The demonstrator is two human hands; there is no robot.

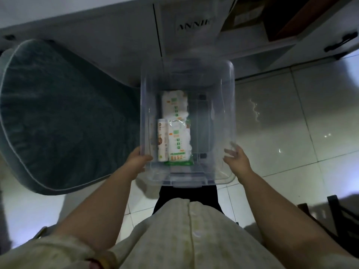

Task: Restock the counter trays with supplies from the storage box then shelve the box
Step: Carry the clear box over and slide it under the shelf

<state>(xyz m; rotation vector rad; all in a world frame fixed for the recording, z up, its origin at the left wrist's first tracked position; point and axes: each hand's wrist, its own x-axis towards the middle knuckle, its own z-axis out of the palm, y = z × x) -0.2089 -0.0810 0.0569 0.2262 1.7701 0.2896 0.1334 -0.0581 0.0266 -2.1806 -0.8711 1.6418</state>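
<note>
A clear plastic storage box (223, 90) is held out in front of me above the floor. Inside it lie two white packets with green and orange print (175, 105) (179, 142) and a slim white tube-shaped pack (162, 140) along the left side. My left hand (137, 160) grips the box's near left rim, thumb over the edge. My right hand (236, 158) is at the near right rim with its fingers spread, blurred, touching or just off the plastic.
A dark green cushioned chair (58, 113) stands at the left. White cabinets (120, 35) are ahead, with an open low compartment (258, 61) and a dark handle (342, 42) at the right. Glossy pale floor tiles (291, 123) lie below. A dark chair frame (340, 214) is at the lower right.
</note>
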